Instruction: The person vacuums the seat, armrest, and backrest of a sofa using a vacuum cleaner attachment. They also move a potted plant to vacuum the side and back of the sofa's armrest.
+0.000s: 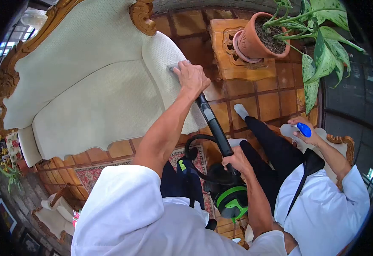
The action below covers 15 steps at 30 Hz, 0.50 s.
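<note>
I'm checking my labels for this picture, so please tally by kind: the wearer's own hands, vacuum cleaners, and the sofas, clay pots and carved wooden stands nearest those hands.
Own hands, left hand and right hand: 2
Vacuum cleaner: 1
Cream sofa: 1
Clay pot: 1
Carved wooden stand: 1
Total: 6
</note>
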Each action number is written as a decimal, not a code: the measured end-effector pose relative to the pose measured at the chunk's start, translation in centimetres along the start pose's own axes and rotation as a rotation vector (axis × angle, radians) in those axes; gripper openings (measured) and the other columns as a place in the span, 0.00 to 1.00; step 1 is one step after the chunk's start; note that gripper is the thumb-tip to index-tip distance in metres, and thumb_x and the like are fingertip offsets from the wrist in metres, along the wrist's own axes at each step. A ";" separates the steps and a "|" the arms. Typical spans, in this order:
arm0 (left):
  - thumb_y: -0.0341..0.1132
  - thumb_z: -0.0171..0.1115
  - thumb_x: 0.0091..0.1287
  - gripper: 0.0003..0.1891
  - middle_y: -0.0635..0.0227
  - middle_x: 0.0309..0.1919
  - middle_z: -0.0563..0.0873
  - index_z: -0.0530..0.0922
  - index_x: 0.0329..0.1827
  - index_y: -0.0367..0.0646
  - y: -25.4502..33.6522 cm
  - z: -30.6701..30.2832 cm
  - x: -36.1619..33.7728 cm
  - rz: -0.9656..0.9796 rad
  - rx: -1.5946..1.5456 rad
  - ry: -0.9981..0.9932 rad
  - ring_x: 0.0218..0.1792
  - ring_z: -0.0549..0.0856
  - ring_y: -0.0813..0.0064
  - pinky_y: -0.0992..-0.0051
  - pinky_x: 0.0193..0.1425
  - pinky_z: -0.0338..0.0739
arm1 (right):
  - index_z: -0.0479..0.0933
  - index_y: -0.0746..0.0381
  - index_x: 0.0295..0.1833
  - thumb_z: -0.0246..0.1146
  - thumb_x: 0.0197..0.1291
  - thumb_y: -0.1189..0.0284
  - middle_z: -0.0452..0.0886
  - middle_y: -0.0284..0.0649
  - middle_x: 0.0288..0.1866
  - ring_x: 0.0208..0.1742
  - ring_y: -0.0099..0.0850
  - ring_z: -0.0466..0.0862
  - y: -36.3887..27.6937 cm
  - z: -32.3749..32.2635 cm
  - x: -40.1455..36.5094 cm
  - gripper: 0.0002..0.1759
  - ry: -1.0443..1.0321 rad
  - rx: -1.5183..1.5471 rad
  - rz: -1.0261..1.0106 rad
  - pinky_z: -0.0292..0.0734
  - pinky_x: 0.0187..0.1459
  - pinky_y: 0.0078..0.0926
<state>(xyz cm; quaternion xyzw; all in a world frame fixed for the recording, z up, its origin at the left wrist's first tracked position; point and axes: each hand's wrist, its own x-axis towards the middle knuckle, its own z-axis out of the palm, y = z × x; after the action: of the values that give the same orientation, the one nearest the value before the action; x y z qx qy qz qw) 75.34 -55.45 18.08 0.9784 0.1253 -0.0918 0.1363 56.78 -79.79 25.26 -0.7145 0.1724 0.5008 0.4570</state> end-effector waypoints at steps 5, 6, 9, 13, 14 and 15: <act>0.47 0.71 0.49 0.21 0.51 0.52 0.81 0.90 0.42 0.44 0.8 1.2 -3.0 0.023 0.018 0.041 0.56 0.74 0.55 0.52 0.58 0.65 | 0.77 0.68 0.26 0.66 0.37 0.75 0.80 0.41 0.21 0.21 0.31 0.81 2.6 -0.2 -1.9 0.09 -0.016 -0.006 0.024 0.75 0.28 0.29; 0.47 0.71 0.49 0.21 0.51 0.52 0.81 0.90 0.42 0.44 1.0 1.6 -3.5 0.028 0.020 0.039 0.56 0.74 0.55 0.52 0.58 0.65 | 0.77 0.68 0.26 0.66 0.37 0.75 0.80 0.41 0.21 0.21 0.31 0.81 3.1 -0.4 -2.2 0.09 -0.015 -0.001 0.025 0.75 0.28 0.29; 0.49 0.72 0.48 0.23 0.51 0.53 0.80 0.90 0.42 0.43 1.4 2.5 -5.0 0.027 0.043 0.042 0.57 0.73 0.55 0.52 0.58 0.65 | 0.77 0.69 0.26 0.66 0.36 0.75 0.80 0.42 0.21 0.22 0.32 0.82 3.5 -0.8 -3.7 0.09 -0.002 -0.063 0.036 0.75 0.28 0.30; 0.46 0.69 0.48 0.24 0.50 0.52 0.80 0.89 0.43 0.37 2.3 1.9 -7.5 0.005 0.000 0.006 0.56 0.73 0.54 0.51 0.60 0.63 | 0.78 0.69 0.26 0.66 0.35 0.75 0.81 0.42 0.21 0.22 0.31 0.82 4.7 -1.0 -5.1 0.09 -0.016 -0.064 0.029 0.76 0.29 0.30; 0.42 0.67 0.48 0.24 0.49 0.51 0.80 0.87 0.44 0.32 2.5 1.8 -8.0 0.008 -0.022 -0.016 0.55 0.74 0.54 0.51 0.59 0.64 | 0.78 0.69 0.26 0.67 0.35 0.75 0.81 0.42 0.21 0.22 0.31 0.82 5.0 -1.0 -5.5 0.09 0.000 -0.081 0.048 0.76 0.29 0.30; 0.42 0.67 0.48 0.24 0.49 0.51 0.80 0.87 0.44 0.32 2.7 1.9 -8.4 0.006 -0.022 -0.017 0.55 0.74 0.54 0.51 0.59 0.64 | 0.78 0.69 0.26 0.67 0.35 0.75 0.81 0.42 0.21 0.22 0.31 0.82 5.4 -0.9 -5.9 0.09 -0.002 -0.081 0.049 0.76 0.29 0.30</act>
<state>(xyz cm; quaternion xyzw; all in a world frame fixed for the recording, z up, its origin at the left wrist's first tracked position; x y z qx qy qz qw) 67.79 -60.38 18.74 0.9764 0.1220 -0.0985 0.1483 50.92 -84.56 27.88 -0.7275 0.1689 0.5193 0.4155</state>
